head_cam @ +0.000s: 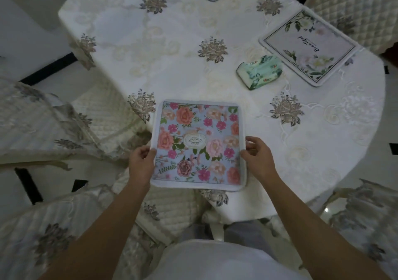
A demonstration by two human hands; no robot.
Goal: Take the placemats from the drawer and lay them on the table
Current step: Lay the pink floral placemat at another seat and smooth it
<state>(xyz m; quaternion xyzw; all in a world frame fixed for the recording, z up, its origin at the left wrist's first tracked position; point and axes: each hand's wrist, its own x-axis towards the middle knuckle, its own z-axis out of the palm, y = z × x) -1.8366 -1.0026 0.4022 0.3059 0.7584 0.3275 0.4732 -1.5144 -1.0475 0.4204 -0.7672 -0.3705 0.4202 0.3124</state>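
Placemat (198, 144) (floral) pinched between left fingers (150, 153), right fingers (251, 140).

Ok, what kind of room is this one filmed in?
Probably a home dining room: a table under an embroidered tablecloth, a quilted-cover chair beside it, and a white floral placemat already laid.

Txt "Beautiful" on white placemat (310, 47), upside-down.

Probably a home dining room: embroidered tablecloth (172, 49), quilted chair covers (349, 10), tissue pack (259, 71), tiled floor (28, 68).
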